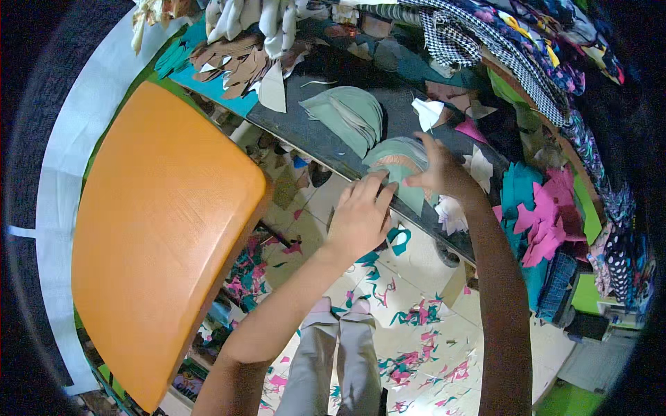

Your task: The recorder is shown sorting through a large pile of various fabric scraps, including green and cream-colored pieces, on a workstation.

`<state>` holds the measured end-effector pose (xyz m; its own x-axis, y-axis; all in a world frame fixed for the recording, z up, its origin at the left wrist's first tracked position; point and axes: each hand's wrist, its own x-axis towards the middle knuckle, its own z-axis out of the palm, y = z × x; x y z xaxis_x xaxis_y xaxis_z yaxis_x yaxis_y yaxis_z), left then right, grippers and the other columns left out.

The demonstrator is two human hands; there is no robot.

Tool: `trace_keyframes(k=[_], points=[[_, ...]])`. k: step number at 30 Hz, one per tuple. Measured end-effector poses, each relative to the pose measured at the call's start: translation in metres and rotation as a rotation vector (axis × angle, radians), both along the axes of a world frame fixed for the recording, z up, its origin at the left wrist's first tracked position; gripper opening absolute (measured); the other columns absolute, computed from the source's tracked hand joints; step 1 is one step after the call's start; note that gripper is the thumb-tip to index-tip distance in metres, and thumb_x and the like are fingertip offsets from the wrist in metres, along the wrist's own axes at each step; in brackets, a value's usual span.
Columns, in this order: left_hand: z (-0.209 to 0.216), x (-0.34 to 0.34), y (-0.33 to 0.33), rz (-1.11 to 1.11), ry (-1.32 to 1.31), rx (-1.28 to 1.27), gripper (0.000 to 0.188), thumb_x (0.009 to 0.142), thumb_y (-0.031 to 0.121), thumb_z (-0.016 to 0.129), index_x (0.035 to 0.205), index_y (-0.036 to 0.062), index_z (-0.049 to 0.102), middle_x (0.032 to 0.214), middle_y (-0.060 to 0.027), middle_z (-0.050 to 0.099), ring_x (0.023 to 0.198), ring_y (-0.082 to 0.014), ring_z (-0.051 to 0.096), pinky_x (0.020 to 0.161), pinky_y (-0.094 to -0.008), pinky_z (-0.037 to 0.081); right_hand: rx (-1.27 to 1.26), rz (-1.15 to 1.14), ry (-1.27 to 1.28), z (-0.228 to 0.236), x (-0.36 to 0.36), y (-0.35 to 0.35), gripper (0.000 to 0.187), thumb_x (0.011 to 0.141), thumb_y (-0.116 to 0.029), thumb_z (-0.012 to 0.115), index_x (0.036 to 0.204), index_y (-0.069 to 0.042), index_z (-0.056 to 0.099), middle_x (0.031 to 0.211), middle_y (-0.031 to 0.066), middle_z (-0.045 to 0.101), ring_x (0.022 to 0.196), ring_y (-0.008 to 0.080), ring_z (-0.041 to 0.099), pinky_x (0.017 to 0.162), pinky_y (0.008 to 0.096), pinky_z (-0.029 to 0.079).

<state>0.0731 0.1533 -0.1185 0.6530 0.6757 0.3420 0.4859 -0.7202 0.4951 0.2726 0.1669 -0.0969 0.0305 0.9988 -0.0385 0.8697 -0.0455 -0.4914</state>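
A: Surfaces, room?
B: Orange tabletop (pixel 166 229), 9 o'clock; black worktable (pixel 298 121), 12; scrap-strewn floor (pixel 423 281), 6; pink cloth (pixel 547 232), 3.
A: Hands?
B: Left hand (pixel 359 215) — at nearer green fabric stack (pixel 401 150), 2 o'clock; pinching, cannot tell. Right hand (pixel 445 170) — spread, just beside it.

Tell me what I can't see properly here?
Head view: part of the nearer green stack, behind the left hand and right hand.
Head view: the rest of the floral fabric, cut off by the top edge.
Head view: shapes of floor scraps, too small.
Head view: whatever is under the orange panel, which hides it.
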Motion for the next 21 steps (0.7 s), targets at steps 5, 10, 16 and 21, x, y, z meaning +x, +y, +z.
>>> trace_keyframes(k=[5, 10, 16, 21], points=[[0.001, -0.003, 0.000, 0.005, 0.001, 0.024, 0.047, 0.066, 0.010, 0.062, 0.111, 0.0050, 0.050, 0.117, -0.0146, 0.045, 0.106, -0.0308, 0.045, 0.091, -0.0391, 0.036, -0.117, -0.042, 0.065, 0.003, -0.002, -0.009, 0.066, 0.060, -0.024, 0.076, 0.113, 0.002, 0.046, 0.095, 0.0224, 0.058, 0.089, 0.0308, 0.058, 0.076, 0.0364, 0.046], [0.013, -0.015, -0.007, 0.008, -0.119, 0.071, 0.037, 0.068, 0.007, 0.058, 0.105, 0.0063, 0.053, 0.109, -0.0119, 0.049, 0.105, -0.0292, 0.046, 0.093, -0.0448, 0.032, 0.023, -0.168, 0.409, 0.010, -0.004, -0.035, 0.066, 0.063, -0.032, 0.073, 0.110, 0.004, 0.045, 0.096, 0.0247, 0.058, 0.088, 0.0369, 0.058, 0.077, 0.0397, 0.046], [0.030, -0.042, -0.002, 0.206, -0.329, 0.005, 0.034, 0.069, 0.003, 0.054, 0.103, 0.0050, 0.052, 0.107, -0.0145, 0.049, 0.107, -0.0308, 0.045, 0.095, -0.0410, 0.030, 0.273, -0.095, 0.281, 0.049, -0.078, -0.008, 0.057, 0.071, -0.031, 0.067, 0.111, 0.004, 0.045, 0.099, 0.0256, 0.057, 0.094, 0.0366, 0.056, 0.080, 0.0401, 0.045], [0.031, -0.033, 0.015, 0.427, -0.566, -0.166, 0.045, 0.075, 0.005, 0.050, 0.118, -0.0024, 0.039, 0.119, -0.0224, 0.040, 0.114, -0.0380, 0.037, 0.099, -0.0416, 0.028, 0.312, 0.010, 0.123, 0.036, -0.118, 0.044, 0.046, 0.075, -0.018, 0.061, 0.112, 0.005, 0.047, 0.104, 0.0264, 0.055, 0.097, 0.0407, 0.052, 0.087, 0.0417, 0.039]])
